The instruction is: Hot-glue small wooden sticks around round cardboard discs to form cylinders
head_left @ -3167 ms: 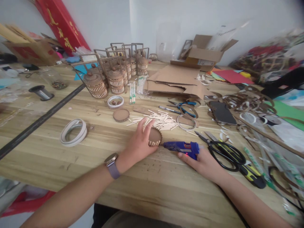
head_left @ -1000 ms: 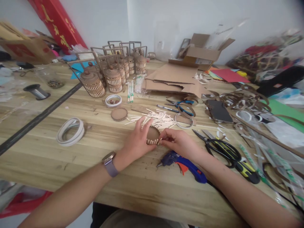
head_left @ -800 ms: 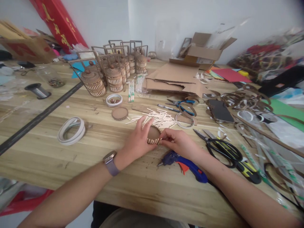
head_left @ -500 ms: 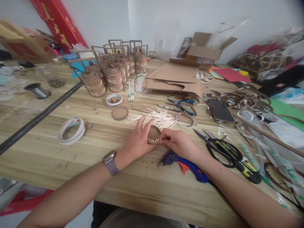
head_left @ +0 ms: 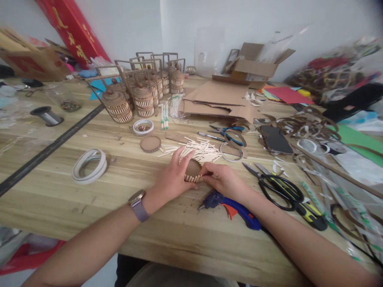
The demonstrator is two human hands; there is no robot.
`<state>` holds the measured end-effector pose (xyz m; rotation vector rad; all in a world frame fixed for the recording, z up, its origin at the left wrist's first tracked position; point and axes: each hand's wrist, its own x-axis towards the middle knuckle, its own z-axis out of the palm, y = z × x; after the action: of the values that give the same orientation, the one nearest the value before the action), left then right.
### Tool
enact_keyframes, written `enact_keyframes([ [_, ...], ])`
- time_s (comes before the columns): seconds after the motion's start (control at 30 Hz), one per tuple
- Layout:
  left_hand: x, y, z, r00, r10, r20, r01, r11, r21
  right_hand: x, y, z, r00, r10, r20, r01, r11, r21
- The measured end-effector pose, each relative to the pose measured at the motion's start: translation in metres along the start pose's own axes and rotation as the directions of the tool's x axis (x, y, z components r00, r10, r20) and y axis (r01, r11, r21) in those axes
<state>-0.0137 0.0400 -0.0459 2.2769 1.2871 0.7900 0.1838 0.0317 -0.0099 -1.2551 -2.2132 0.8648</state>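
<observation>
One stick-edged disc is gripped: left hand curled round, right hand pinching its rim. Farther left, a jar holds small bits; wooden table beneath, pale wall beyond.

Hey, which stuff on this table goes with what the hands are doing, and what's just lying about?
Seems part of the job:
round cardboard piece, held by the left hand, the right hand pinching at its stick-lined edge
pile of loose sticks
glue gun

Probably just lying about:
wire spool
red sheet
dark phone-like slab
</observation>
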Motion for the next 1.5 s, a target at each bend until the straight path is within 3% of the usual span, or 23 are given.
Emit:
enact_keyframes([
  [0.3, 0.001, -0.004, -0.001, 1.000, 0.005, 0.011, -0.005, 1.000, -0.021, -0.002, -0.002, -0.001, 0.999, 0.045, 0.009, -0.044, 0.996, -0.080],
  [0.47, 0.002, -0.009, -0.007, 0.999, -0.008, 0.033, 0.009, 0.998, -0.055, -0.012, -0.011, -0.030, 0.990, 0.142, 0.013, -0.136, 0.966, -0.218],
  [0.57, 0.002, -0.007, -0.011, 1.000, -0.016, 0.027, 0.018, 0.998, -0.055, -0.031, -0.016, -0.052, 0.952, 0.262, 0.157, -0.201, 0.924, -0.325],
  [0.67, 0.001, -0.002, -0.011, 0.999, -0.044, 0.000, 0.043, 0.998, -0.037, -0.054, -0.017, -0.061, 0.868, 0.384, 0.314, -0.265, 0.895, -0.360],
  [0.73, 0.000, 0.001, -0.009, 0.998, -0.060, -0.033, 0.059, 0.998, -0.021, -0.066, -0.015, -0.057, 0.840, 0.433, 0.326, -0.307, 0.876, -0.372],
  [0.83, -0.002, 0.002, -0.002, 0.996, -0.052, -0.071, 0.052, 0.999, 0.000, -0.075, -0.007, -0.046, 0.843, 0.462, 0.275, -0.345, 0.858, -0.381],
  [0.93, -0.003, 0.001, 0.002, 0.995, -0.026, -0.097, 0.027, 1.000, 0.015, -0.077, 0.004, -0.043, 0.887, 0.392, 0.246, -0.332, 0.909, -0.250],
  [1.03, -0.003, 0.001, 0.003, 0.993, -0.003, -0.119, 0.005, 1.000, 0.023, -0.077, 0.012, -0.046, 0.933, 0.317, 0.172, -0.332, 0.941, 0.064],
  [1.17, -0.002, 0.002, 0.001, 0.996, -0.034, -0.088, 0.036, 0.999, 0.014, -0.078, 0.016, -0.041, 0.918, 0.396, -0.030, -0.352, 0.846, 0.400],
  [1.27, -0.001, 0.003, 0.000, 0.996, -0.056, -0.075, 0.056, 0.998, 0.002, -0.072, 0.016, -0.033, 0.903, 0.425, -0.060, -0.308, 0.738, 0.601],
  [1.4, -0.002, 0.002, 0.001, 0.996, -0.044, -0.084, 0.043, 0.999, -0.007, -0.057, 0.015, -0.024, 0.935, 0.355, 0.014, -0.256, 0.643, 0.722],
  [1.5, -0.002, 0.001, 0.001, 0.995, -0.015, -0.099, 0.014, 1.000, -0.003, -0.055, 0.019, -0.020, 0.915, 0.403, 0.001, -0.293, 0.664, 0.688],
])
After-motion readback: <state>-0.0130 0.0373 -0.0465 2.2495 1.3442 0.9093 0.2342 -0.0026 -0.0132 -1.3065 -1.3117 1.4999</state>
